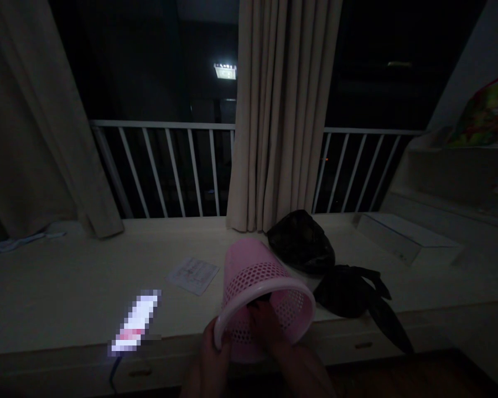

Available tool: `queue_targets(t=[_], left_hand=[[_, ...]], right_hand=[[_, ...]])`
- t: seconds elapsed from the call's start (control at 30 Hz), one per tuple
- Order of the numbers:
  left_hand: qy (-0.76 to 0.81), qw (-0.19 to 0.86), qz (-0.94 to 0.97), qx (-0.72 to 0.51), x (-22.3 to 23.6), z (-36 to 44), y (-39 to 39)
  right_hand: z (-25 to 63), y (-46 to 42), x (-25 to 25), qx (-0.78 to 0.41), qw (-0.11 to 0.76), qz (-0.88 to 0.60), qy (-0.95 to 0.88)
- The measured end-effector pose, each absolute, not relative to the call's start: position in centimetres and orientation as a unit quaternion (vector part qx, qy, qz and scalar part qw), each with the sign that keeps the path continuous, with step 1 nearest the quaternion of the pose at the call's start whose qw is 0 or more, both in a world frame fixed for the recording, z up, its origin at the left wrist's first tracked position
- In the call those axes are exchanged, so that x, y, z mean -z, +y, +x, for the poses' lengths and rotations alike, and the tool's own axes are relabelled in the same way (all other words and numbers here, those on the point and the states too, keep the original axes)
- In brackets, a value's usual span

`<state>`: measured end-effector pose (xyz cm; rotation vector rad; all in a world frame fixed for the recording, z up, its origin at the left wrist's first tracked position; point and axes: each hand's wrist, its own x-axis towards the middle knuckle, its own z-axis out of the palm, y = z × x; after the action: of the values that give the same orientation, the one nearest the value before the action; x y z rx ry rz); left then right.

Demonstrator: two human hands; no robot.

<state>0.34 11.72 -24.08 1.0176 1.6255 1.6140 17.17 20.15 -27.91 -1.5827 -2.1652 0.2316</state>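
Observation:
A pink perforated plastic basket (257,276) is tilted on its side over the front edge of a pale window bench (66,276), with its mouth toward me. My left hand (211,354) grips the basket's rim from the left. My right hand (265,326) reaches into the basket's mouth; its fingers are inside, near something dark that I cannot make out. The room is very dim.
Black bags (315,249) lie on the bench just right of the basket. A paper sheet (193,275) and a lit, blurred phone screen (135,323) lie to the left. A curtain (282,110) hangs behind, with a railing (166,166) and dark window. A white box (406,237) sits at right.

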Motion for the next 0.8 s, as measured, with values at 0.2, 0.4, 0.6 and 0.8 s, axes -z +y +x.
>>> queue_targets(t=[0.2,0.4,0.6,0.8], left_hand=[[0.618,0.318,0.380,-0.610,23.9,0.4,11.5],[0.600,0.317,0.399,-0.617,24.6,0.0,11.7],[0.601,0.288,0.406,-0.626,24.7,0.1,11.9],[0.612,0.286,0.407,-0.615,24.1,0.2,11.7]], right_hand=[[17.3,20.1,28.1,-0.070,0.220,-0.565,-0.792],[17.3,20.3,28.0,-0.119,0.223,-0.571,-0.781],[17.4,20.3,27.9,-0.135,0.226,-0.569,-0.779],[17.4,20.1,28.0,-0.114,0.229,-0.569,-0.782]])
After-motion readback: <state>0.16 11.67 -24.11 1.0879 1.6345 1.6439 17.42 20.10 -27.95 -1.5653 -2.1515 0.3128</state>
